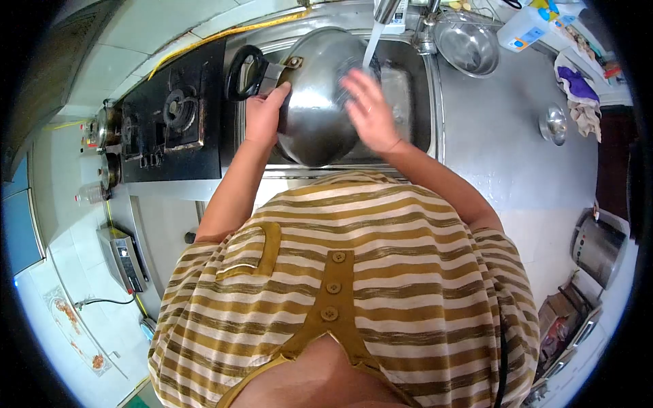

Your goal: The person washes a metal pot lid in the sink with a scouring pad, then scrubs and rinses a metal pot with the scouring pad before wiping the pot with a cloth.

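Note:
A large metal wok (pixel 309 129) is tilted over the sink (pixel 401 88), its black loop handle (pixel 235 71) pointing left. My left hand (pixel 264 115) grips the wok's edge just below the handle, thumb on the metal surface. My right hand (pixel 369 112) lies against the wok's right part, its fingers smeared by motion. A grey, rough-looking patch shows by those fingertips; whether it is a scourer or running water is unclear. From the faucet (pixel 386 10), a stream of water falls close to my right fingers.
Left of the sink is a black gas stove (pixel 180 146). On the steel counter (pixel 490 163) to the right are a metal basin (pixel 468 44), a small metal bowl (pixel 553 124), a white-and-blue jug (pixel 520 30) and a cloth (pixel 578 85). A yellow hose (pixel 224 32) runs along the back wall.

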`<state>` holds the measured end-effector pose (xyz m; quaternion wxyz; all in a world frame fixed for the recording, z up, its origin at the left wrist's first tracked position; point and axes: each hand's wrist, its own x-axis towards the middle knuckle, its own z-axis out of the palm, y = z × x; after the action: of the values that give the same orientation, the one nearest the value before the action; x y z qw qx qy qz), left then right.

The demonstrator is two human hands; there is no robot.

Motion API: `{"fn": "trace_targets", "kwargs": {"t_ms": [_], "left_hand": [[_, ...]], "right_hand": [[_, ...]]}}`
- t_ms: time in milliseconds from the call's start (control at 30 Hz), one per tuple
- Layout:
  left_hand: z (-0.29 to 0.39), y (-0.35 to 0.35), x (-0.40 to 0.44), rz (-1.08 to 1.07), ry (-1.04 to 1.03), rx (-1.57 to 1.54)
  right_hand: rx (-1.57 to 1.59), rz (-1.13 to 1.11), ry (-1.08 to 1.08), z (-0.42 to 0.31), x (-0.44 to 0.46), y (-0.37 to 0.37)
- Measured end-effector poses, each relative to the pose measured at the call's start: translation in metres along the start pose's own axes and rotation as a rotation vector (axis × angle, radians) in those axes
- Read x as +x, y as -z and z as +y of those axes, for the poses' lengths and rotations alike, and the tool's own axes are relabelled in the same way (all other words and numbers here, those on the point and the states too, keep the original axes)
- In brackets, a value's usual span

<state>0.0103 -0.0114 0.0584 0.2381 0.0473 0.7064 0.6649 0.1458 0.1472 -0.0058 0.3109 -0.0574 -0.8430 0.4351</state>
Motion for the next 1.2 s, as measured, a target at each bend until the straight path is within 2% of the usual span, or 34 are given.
{"fn": "trace_targets", "kwargs": {"t_ms": [33,67,167,233,267,300,367,433,467,533,567,600,667,733,800,867,933,1000,1067,1133,1167,1200], "left_hand": [[-0.004,0.004,0.003,-0.016,-0.003,-0.018],[-0.007,0.006,0.005,-0.017,-0.011,-0.018],[-0.004,0.009,-0.002,-0.020,-0.078,0.020],[-0.005,0.010,-0.005,-0.019,-0.104,0.085],[-0.007,0.011,-0.007,-0.022,-0.125,0.151],[-0.010,0.014,-0.007,-0.029,-0.015,0.143],[-0.014,0.014,-0.007,-0.037,-0.078,0.138],[-0.027,0.018,-0.002,-0.040,-0.118,0.189],[-0.023,0.016,-0.005,-0.044,-0.115,0.187],[-0.012,0.010,-0.015,-0.054,-0.140,0.309],[-0.012,0.011,-0.015,-0.102,-0.245,0.309],[-0.016,0.015,-0.014,-0.103,-0.244,0.308],[-0.030,0.026,-0.010,-0.075,-0.284,0.192],[-0.037,0.038,-0.009,-0.051,-0.270,0.141],[-0.052,0.057,0.001,-0.078,-0.179,0.174],[-0.062,0.066,0.004,-0.071,-0.283,0.295],[-0.063,0.071,0.000,-0.077,-0.291,0.405],[-0.066,0.072,-0.005,-0.110,-0.260,0.389],[-0.066,0.068,-0.009,-0.146,-0.243,0.368],[-0.063,0.059,-0.014,-0.206,-0.410,0.367],[-0.088,0.066,-0.007,-0.181,-0.423,0.343],[-0.076,0.066,-0.008,-0.254,-0.582,0.565]], "right_hand": [[-0.057,-0.095,0.145,-0.006,0.000,0.000],[-0.086,-0.197,0.203,-0.016,0.002,0.003],[-0.116,-0.229,0.249,-0.005,0.007,0.006],[-0.136,0.061,-0.066,0.017,0.021,0.006],[-0.066,0.126,-0.135,0.028,0.030,0.011],[-0.036,0.073,-0.087,0.024,0.039,0.018],[-0.008,0.021,-0.041,0.010,0.056,0.028],[-0.195,-0.101,0.273,-0.014,0.070,0.021],[-0.199,-0.102,0.269,-0.024,0.076,0.018],[-0.168,-0.289,0.365,-0.040,0.085,0.015],[-0.208,-0.304,0.355,-0.040,0.088,0.018],[-0.209,-0.305,0.354,-0.032,0.088,0.018],[-0.219,-0.110,0.159,-0.002,0.085,0.021],[-0.106,-0.075,-0.260,0.032,0.081,0.036],[-0.002,0.039,-0.397,0.112,0.052,0.027],[-0.020,0.052,-0.437,0.115,0.042,0.023],[-0.035,0.057,-0.488,0.107,0.034,0.023],[0.087,-0.050,-0.275,0.047,0.052,0.031],[-0.087,-0.068,0.140,0.012,0.062,0.027],[-0.111,-0.189,0.257,-0.025,0.074,0.026],[-0.115,-0.186,0.255,-0.031,0.079,0.019],[-0.163,-0.282,0.361,-0.036,0.083,0.013]]}}
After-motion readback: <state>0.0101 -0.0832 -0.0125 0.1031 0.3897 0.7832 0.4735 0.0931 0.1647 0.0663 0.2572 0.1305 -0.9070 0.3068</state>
